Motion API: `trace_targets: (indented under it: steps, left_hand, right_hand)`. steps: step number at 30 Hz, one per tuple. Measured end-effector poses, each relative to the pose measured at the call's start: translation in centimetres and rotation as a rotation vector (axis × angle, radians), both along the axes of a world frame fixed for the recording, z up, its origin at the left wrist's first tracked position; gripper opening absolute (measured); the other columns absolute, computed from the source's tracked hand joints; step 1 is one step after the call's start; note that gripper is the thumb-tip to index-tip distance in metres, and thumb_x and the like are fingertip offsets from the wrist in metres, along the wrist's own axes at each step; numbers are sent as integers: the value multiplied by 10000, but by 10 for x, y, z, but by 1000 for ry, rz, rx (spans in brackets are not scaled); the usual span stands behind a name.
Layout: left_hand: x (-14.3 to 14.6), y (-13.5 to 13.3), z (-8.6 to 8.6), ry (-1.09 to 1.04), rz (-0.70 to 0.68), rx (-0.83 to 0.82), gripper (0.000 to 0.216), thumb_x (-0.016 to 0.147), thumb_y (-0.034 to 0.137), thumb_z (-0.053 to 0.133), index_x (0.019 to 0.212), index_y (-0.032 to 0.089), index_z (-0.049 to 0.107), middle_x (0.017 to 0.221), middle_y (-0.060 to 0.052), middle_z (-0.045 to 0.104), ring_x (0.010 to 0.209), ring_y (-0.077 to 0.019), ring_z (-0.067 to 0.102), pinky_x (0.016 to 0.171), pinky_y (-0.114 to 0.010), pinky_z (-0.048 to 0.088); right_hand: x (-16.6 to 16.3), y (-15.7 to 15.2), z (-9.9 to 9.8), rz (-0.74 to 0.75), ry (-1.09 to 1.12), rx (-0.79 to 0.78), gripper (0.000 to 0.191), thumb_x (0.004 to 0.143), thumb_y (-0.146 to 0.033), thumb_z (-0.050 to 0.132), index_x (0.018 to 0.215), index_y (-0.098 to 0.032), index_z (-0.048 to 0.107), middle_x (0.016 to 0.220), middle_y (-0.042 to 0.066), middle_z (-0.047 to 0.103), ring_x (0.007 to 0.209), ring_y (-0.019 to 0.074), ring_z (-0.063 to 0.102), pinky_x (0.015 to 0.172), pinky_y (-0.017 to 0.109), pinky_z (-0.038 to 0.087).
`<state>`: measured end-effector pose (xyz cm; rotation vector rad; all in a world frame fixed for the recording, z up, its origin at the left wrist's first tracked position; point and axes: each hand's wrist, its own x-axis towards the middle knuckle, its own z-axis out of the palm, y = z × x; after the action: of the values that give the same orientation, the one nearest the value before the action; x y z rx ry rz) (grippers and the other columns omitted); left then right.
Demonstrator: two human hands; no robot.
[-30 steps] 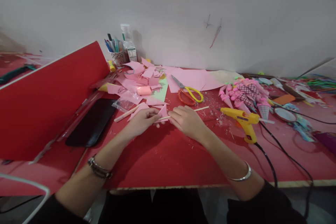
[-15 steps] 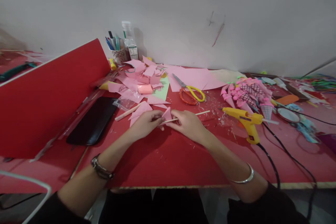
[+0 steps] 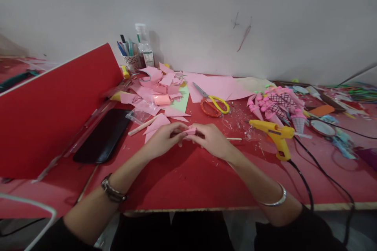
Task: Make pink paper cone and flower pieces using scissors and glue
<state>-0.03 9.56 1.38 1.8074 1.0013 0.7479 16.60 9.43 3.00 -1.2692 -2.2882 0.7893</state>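
Note:
My left hand (image 3: 163, 139) and my right hand (image 3: 210, 139) meet over the red table (image 3: 188, 180), both pinching a small pink paper piece (image 3: 190, 130) wrapped around a thin wooden stick (image 3: 234, 139). The stick's end pokes out to the right of my right hand. Both hands have their fingers closed on the paper. More pink paper triangles (image 3: 160, 121) lie just behind my left hand, beside a second wooden stick (image 3: 142, 126).
A yellow glue gun (image 3: 273, 133) with its black cord lies to the right. Scissors (image 3: 213, 104) sit behind on pink sheets. Finished pink cones (image 3: 275, 106) are piled at right. A black phone (image 3: 101, 137) and a red board (image 3: 53, 110) stand at left; a pen cup (image 3: 131, 60) is at the wall.
The paper piece has been rolled lower and tighter round the stick. The stick has shifted right and down, and my hands have closed in together.

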Motion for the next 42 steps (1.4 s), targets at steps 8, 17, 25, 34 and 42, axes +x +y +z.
trace_targets:
  steps: [8,17,25,34,42]
  left_hand:
    - [-7,1,3,462,-3,441,173,823,264,428,815,163,568,701,-37,633,619,-160,583,564,-241,405]
    - [-15,7,-2,719,-60,822,434,890,408,264,821,160,614,615,-47,639,532,-142,540,541,-248,370]
    - [-16,6,-2,690,6,1047,578,908,396,142,658,160,606,482,-26,579,443,-132,467,522,-259,328]
    - [-14,3,3,391,111,647,507,877,426,279,517,165,525,393,16,483,403,-103,433,471,-219,294]
    - [-2,-3,9,112,115,33,387,839,322,309,498,180,421,286,77,375,278,-66,348,386,-178,302]
  right_hand:
    - [9,6,1,-13,354,-284,151,777,-279,522,786,-131,555,570,-44,480,520,64,434,500,204,322]
    - [11,9,4,48,336,-462,152,764,-260,540,826,-130,591,528,-58,472,480,48,409,459,194,306]
    - [11,8,3,89,261,-424,233,797,-295,490,770,-121,643,508,-49,502,369,26,333,384,189,270]
    - [8,4,-2,145,146,113,271,791,-288,508,984,-152,641,887,56,678,778,136,597,667,236,428]
    - [9,3,-9,162,-166,493,307,843,-182,387,1051,-143,609,783,72,676,630,137,568,549,235,359]
